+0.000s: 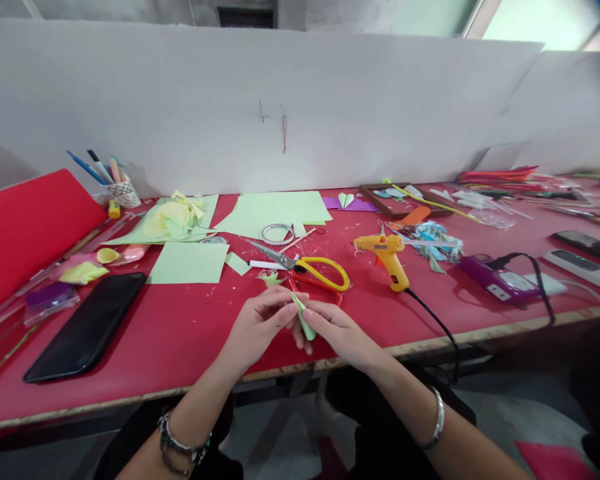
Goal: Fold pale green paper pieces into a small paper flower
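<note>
Between both my hands is a narrow folded piece of light green paper (306, 323), held over the table's front edge. My left hand (265, 321) pinches its upper end with thumb and fingers. My right hand (336, 328) grips its side, the thumb lying along the fold. Just beyond my hands lie scissors with yellow handles (325, 268), and red handles (320, 287) show under them. A small cut green paper piece (271, 279) rests near the blades. Some of my fingers are hidden behind the folded paper.
Green paper sheets (187, 262) and a tape roll (278, 234) lie behind the scissors. A yellow glue gun (387, 257) with a black cord stands right, near a purple power strip (500, 280). A black phone (87, 327) lies left. A white partition (180, 107) closes the back.
</note>
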Demonstrator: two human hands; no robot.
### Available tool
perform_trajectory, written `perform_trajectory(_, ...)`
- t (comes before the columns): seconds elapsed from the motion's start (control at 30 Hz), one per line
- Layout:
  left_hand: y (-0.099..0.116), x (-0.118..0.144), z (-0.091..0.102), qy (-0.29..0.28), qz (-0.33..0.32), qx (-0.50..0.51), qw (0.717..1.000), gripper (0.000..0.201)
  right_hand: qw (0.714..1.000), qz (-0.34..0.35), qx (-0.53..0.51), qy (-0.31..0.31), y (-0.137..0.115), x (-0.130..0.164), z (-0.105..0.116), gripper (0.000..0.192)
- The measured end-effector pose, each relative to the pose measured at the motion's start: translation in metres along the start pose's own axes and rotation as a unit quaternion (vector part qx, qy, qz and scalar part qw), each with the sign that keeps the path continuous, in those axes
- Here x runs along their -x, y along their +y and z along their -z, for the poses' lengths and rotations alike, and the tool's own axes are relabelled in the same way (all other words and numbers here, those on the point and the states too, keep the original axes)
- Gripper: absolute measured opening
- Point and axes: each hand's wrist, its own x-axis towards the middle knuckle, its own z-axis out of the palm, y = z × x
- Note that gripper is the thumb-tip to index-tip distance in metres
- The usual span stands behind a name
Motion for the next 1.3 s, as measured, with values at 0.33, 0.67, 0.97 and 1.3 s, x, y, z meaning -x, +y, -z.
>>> perform_trajectory(0.33, -0.004, -0.002, -0.004, 0.062, -0.003, 0.008, 0.998, 0.020, 0.990, 0.017, 0.126, 0.065, 0.000, 0.000, 0.000, 0.030)
perform_trajectory(0.67, 0.000, 0.002, -0.009, 0.070, -0.020, -0.098, 0.993, 0.025, 0.963, 0.089, 0.123, 0.222, 0.001, -0.003, 0.000, 0.015)
perform_trajectory(0.97, -0.004, 0.001, -0.010, 0.010, 0.005, -0.036, 0.999, 0.028, 0.980, 0.107, 0.023, 0.166, 0.001, -0.004, 0.005, 0.013)
perform_trajectory(1.3, 0.003, 0.004, -0.016, -0.069, 0.037, -0.030, 0.996, 0.033, 0.977, 0.092, -0.024, 0.192, 0.000, -0.002, 0.008, 0.008)
